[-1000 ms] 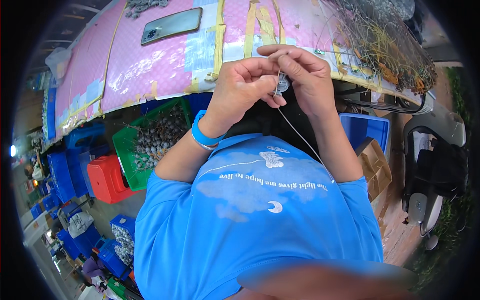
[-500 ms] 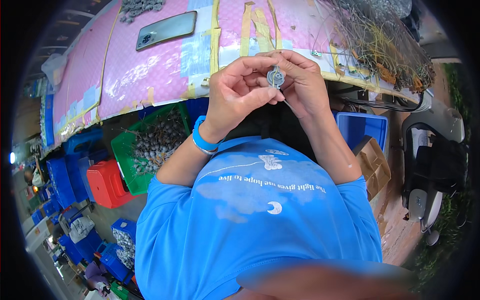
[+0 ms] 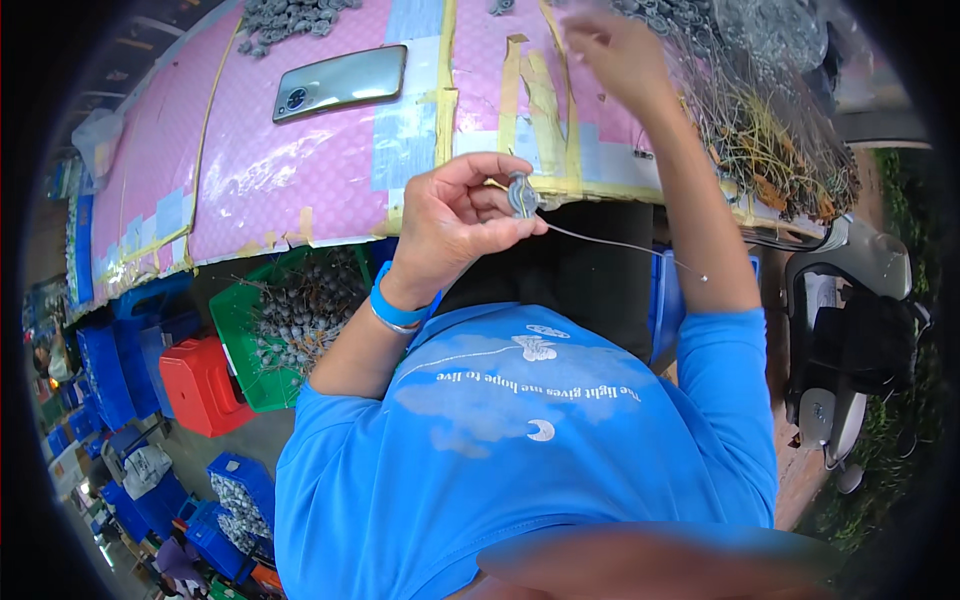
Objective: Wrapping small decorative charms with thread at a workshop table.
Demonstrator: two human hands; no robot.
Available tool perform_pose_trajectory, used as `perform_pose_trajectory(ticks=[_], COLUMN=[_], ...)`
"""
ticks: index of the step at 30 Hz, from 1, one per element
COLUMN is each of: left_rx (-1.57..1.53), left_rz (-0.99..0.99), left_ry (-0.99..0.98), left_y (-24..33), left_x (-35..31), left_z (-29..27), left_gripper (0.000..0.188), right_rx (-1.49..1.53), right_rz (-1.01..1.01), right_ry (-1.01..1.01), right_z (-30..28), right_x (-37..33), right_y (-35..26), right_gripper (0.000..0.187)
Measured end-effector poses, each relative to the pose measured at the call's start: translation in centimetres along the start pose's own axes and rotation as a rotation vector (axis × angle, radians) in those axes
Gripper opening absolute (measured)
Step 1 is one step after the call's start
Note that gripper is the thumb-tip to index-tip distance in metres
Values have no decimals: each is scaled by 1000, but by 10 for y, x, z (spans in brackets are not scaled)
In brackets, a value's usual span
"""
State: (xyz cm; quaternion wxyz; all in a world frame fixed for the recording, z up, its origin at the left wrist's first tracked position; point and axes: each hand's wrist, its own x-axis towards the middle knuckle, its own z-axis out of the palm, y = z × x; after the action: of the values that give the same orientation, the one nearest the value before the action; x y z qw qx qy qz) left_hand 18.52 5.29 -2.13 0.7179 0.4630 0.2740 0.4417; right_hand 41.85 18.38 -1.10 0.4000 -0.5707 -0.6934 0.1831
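My left hand (image 3: 440, 222) pinches a small round grey plastic part (image 3: 522, 194) just in front of the table's near edge. From that part a thin grey wire (image 3: 620, 243) trails to the right, with a small bright tip at its end. Over the far right of the table, my right hand (image 3: 625, 60) is stretched out, near loose grey parts (image 3: 665, 12) and a heap of thin wires (image 3: 770, 130). Motion smears its fingers, so whether they hold anything cannot be made out.
A phone (image 3: 340, 83) lies on the pink, taped table cover (image 3: 290, 170), below a pile of grey parts (image 3: 285, 22). Left of my lap are a green crate (image 3: 237, 318) of wired grey parts and a red bin (image 3: 200, 385). A blue bin (image 3: 662, 300) stands at right.
My right hand has let go of the grey part and moved far out over the table's right side. The left hand keeps the part, slightly lower and left, and its wire now shows.
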Motion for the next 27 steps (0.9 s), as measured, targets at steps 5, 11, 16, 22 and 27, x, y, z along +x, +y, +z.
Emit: perform_pose_trajectory(ticks=[5, 11, 16, 22, 27], left_rx=[-31, 59, 100, 88, 99], left_rz=[-86, -67, -66, -48, -18], left_ry=[-21, 3, 3, -23, 55], left_y=[-7, -3, -4, -6, -6], left_x=[-5, 0, -1, 3, -2], left_z=[-2, -6, -8, 3, 1], left_gripper=[45, 41, 41, 40, 40], right_rx=[-264, -388, -275, -539, -779], right_rz=[-69, -36, 295, -109, -239], right_ry=[81, 242, -4, -9, -3], right_z=[12, 18, -7, 3, 11], right_x=[62, 91, 70, 64, 52], right_y=[-6, 64, 33, 49, 65], right_gripper=[23, 18, 17, 19, 20])
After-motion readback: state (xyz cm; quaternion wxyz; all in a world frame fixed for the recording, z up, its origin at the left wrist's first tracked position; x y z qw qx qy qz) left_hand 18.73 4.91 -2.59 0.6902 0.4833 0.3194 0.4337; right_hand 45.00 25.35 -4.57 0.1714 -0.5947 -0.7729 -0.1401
